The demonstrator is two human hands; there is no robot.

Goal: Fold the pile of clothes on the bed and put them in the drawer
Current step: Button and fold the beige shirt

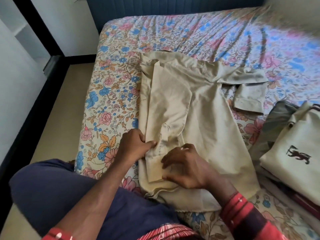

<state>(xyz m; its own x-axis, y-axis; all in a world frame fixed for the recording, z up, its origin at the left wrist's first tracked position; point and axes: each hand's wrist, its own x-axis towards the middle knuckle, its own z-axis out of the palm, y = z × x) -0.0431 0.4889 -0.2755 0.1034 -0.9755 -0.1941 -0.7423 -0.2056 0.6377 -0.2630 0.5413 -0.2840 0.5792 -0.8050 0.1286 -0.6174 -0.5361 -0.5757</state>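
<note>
your left hand (136,144) takes a narrow grip on the folded sleeve (166,122) of the beige shirt (204,129), thumb and fingers closed on the fabric edge just above the cuff (155,170). your right hand (186,166) lies just beside that grip, on the cuff's other side, fingers spread wide and flat, pressing the cuff down without pinching anything. from the grip, the sleeve runs away from you along the shirt's left edge, laid over the shirt's back. the shirt lies spread, back side up, on the floral bed sheet (110,94), its near hem touching your dark blue trouser leg (52,191). the shirt's other sleeve (249,96), far beyond the right hand, sticks out sideways and is bent back on itself, unfolded onto the sheet. further out on that side, well apart from both hands, a cream folded garment (290,144) with a dark embroidered emblem tops a stack, a grey garment (277,116) lying behind it. striped red cuffs (239,207) cover your forearms.
</note>
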